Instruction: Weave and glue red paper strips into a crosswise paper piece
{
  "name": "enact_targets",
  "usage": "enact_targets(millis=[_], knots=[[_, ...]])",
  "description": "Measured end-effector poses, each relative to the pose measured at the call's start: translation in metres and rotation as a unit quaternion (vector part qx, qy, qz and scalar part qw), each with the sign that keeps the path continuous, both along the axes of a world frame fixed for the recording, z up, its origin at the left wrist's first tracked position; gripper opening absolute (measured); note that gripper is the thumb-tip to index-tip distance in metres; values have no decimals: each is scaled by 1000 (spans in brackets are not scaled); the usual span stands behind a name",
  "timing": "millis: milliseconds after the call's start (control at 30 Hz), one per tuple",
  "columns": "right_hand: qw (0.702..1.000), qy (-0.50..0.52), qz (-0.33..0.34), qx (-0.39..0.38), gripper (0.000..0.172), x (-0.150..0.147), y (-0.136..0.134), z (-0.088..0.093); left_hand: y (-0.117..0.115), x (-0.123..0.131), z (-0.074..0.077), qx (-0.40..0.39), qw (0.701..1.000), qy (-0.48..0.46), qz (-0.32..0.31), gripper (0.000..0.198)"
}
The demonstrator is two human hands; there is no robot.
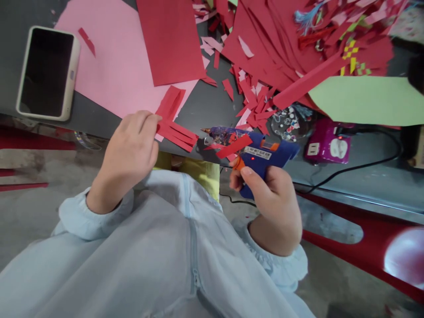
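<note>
My left hand (129,145) is closed over a folded red paper piece with strips (177,134) at the table's front edge. Its fingertips press on the paper's left side, and part of the piece is hidden beneath them. In my right hand (271,194) is a blue hot glue gun (261,155), with fingers wrapped round its handle and orange trigger. The gun's nozzle points left, a short gap from the strip ends. A loose red paper strip (234,146) lies across the gun's front part.
A phone (46,73) lies at left beside a large pink sheet (106,53) and a red sheet (172,39). Red scraps (253,99) are heaped behind the gun. At right are a dish of beads (288,123), a purple power adapter (327,143) with a black cable (357,165), and green paper (367,99).
</note>
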State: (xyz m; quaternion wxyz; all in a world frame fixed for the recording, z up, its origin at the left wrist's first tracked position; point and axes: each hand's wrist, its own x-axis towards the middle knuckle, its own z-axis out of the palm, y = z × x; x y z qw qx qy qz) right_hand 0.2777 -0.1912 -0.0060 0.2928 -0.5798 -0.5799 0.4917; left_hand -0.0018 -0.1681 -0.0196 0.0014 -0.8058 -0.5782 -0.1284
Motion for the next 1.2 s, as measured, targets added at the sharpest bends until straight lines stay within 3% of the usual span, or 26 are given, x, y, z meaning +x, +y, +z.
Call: enact_targets(millis=[233, 433, 900, 1200], knots=[[1000, 14, 0, -8, 23, 2, -2, -5, 9, 0, -2, 2, 999, -9, -45, 35], [1000, 15, 7, -11, 25, 1, -1, -8, 12, 1, -5, -45, 997, -19, -52, 41], [1000, 15, 2, -20, 26, 3, -1, -10, 5, -3, -12, -27, 997, 24, -61, 38], [1000, 12, -1, -28, 24, 1, -1, -8, 6, -2, -12, -44, 997, 0, -60, 42]])
